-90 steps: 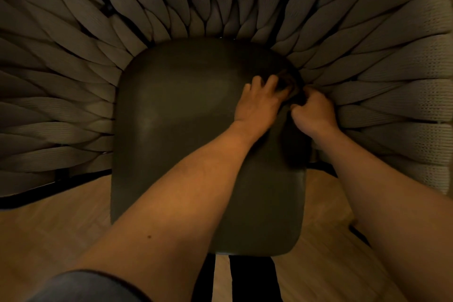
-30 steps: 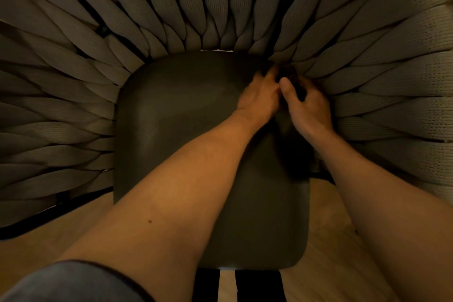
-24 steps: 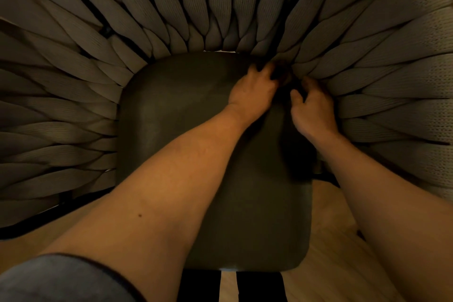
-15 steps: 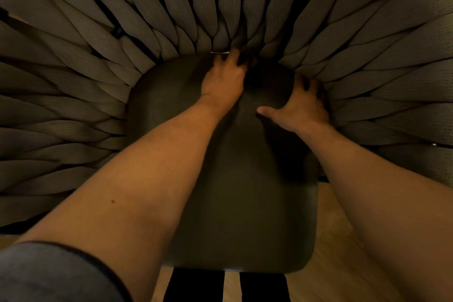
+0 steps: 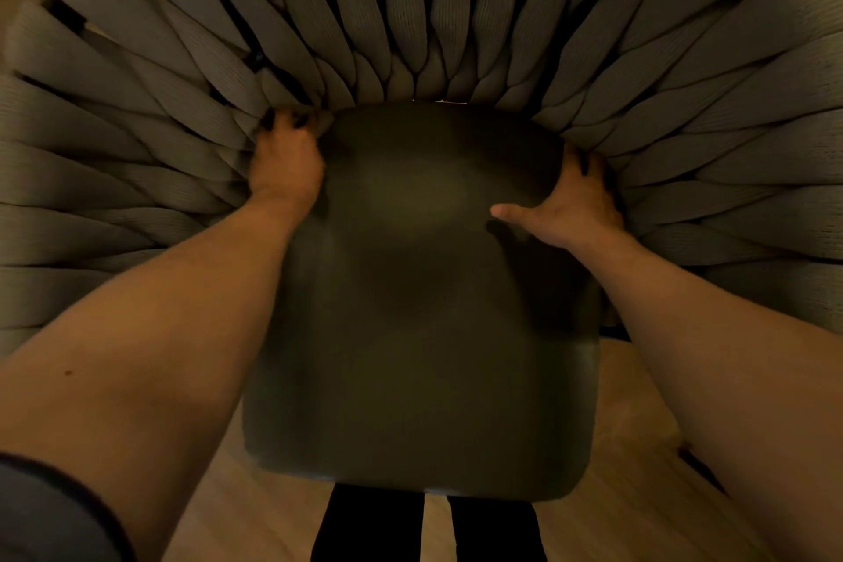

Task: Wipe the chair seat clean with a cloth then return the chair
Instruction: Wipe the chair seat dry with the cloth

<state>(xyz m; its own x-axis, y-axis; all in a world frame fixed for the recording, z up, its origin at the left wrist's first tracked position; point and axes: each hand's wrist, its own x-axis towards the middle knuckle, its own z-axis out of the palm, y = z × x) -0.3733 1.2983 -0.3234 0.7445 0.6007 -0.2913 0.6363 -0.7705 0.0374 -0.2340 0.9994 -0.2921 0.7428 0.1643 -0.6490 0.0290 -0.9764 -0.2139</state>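
Observation:
The chair seat (image 5: 419, 310) is a dark, smooth cushion seen from above, ringed by the chair's woven grey straps (image 5: 410, 14). My left hand (image 5: 285, 160) is at the seat's back left corner with its fingers curled into the gap between cushion and straps. It grips a small dark cloth (image 5: 299, 121), of which only bits show at the fingertips. My right hand (image 5: 570, 201) holds the seat's right edge, thumb lying straight on the cushion and fingers hooked down over the rim.
Light wooden floor (image 5: 629, 447) shows below and beside the seat's front edge. Two black upright shapes (image 5: 369, 525) stand just under the front edge. The straps close in on the left, back and right.
My left hand has slid with the cloth along the seat's back edge from the back right corner to the back left corner. My right hand let go near the cloth and settled on the right edge.

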